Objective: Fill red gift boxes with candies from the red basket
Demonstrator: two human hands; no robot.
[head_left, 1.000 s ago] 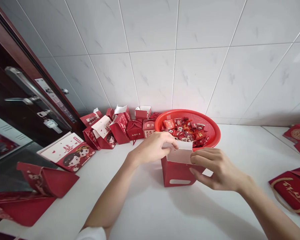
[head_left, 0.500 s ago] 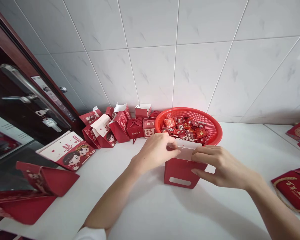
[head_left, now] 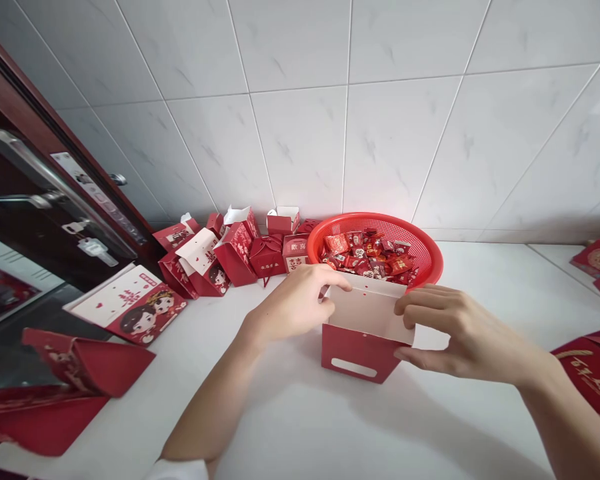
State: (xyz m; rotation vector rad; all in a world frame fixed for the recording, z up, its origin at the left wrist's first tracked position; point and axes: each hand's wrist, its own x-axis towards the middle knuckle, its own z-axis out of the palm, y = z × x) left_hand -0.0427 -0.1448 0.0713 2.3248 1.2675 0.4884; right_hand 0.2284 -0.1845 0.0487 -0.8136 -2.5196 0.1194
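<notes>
A red cardboard gift box (head_left: 353,353) with a white inside and a white oval window low on its near face stands upright on the white table, its top wide open. My left hand (head_left: 300,300) grips the box's upper left edge, thumb and fingers bent around it. On the other side, my right hand (head_left: 450,330) pinches the right wall near the rim, fingers inside and thumb outside. Just behind the box sits a red plastic basket (head_left: 433,250) that holds many wrapped candies (head_left: 373,253).
Several red and white gift boxes (head_left: 236,253) line the wall at the left. A flat printed box (head_left: 135,303) and folded red boxes (head_left: 80,373) lie nearer me. At the right edge is a red bag (head_left: 593,373). A dark door with keys (head_left: 96,248) borders the left.
The box's top has opened wider, so its white inside now shows. My hands have moved apart, each along its own side of the rim.
</notes>
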